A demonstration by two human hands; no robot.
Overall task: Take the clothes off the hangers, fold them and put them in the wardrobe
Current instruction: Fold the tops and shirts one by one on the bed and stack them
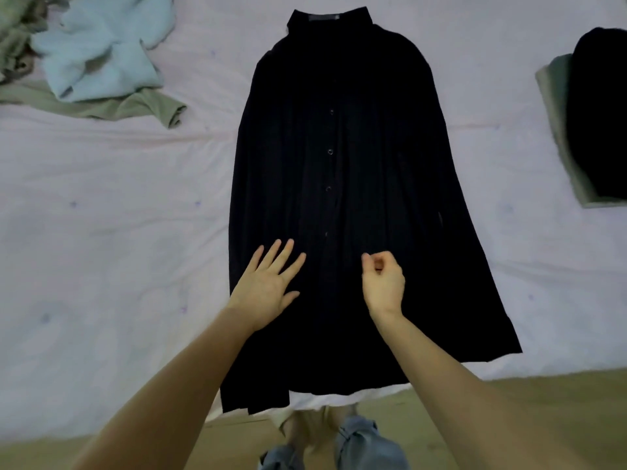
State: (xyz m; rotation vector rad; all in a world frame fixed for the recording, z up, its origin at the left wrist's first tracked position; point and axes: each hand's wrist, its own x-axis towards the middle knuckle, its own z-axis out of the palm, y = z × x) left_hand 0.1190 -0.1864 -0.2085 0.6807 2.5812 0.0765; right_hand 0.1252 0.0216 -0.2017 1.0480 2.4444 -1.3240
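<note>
Black shirt (342, 198) is laid flat on the bed (101, 215), front up, buttons closed, collar at the far end and hem toward you, hanging slightly over the bed's near edge. Long axis runs straight away from you, placket roughly on your centreline. Your left hand (268, 283) is spread flat, palm down, on the shirt just left of the placket near the hem; fingers fully extended, holding nothing, looks like smoothing. Your right hand (383, 283) sits just right of the placket at the same height, fingers curled into a loose pinch; can't tell whether it has cloth or is just closed on air. Both hands are equally near the shirt, one per side, so a lengthwise fold suits: each hand takes its own side edge and brings it in toward the placket. Left edge of the shirt is just beside your left hand; the right edge flares out and is well apart from your right hand, so that side needs the longer reach. Left of the shirt's collar: a pale blue garment (101, 49) on an olive one (135, 106), unfolded. Right of the shirt: a folded stack (590, 123), dark on top. No hanger or wardrobe in view. My read: unhanging done for this one, folding not yet begun.
</note>
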